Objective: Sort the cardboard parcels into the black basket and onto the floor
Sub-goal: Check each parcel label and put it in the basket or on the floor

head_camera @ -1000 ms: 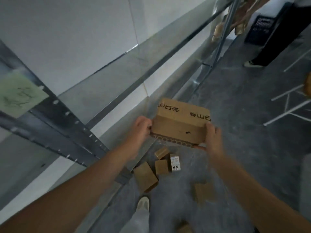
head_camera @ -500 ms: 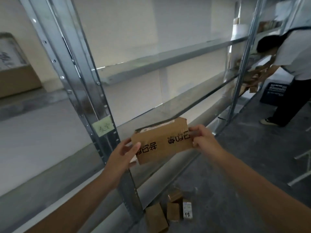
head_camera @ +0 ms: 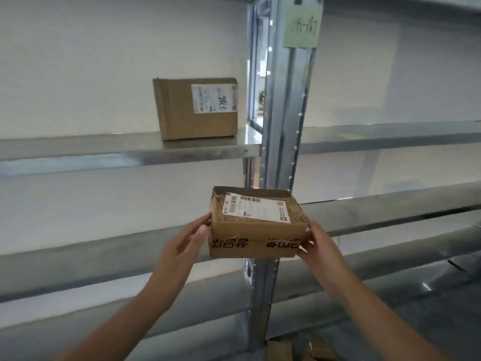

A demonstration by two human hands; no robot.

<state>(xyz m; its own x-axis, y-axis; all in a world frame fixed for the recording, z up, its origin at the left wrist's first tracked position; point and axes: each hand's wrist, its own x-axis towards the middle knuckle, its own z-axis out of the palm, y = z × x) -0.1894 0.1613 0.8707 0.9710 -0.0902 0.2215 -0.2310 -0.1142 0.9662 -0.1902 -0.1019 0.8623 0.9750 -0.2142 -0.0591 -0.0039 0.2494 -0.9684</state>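
Both hands, left hand [head_camera: 186,243] and right hand [head_camera: 321,252], pinch the flat brown cardboard parcel [head_camera: 256,225] by its ends; the light side grip could let it slip and fall.

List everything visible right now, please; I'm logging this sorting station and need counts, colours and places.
held parcel: 1, brown cardboard with white label, mid-frame in front of the shelf post
shelf parcel: 1, brown with white label, upright on the upper shelf
floor parcels: at least 2, brown, bottom edge, partly cut off
shelving rack: 1, silver metal, across the frame
paper note: 1, pale green, high on the post
left hand: 1, on the held parcel's left side
right hand: 1, on its right side
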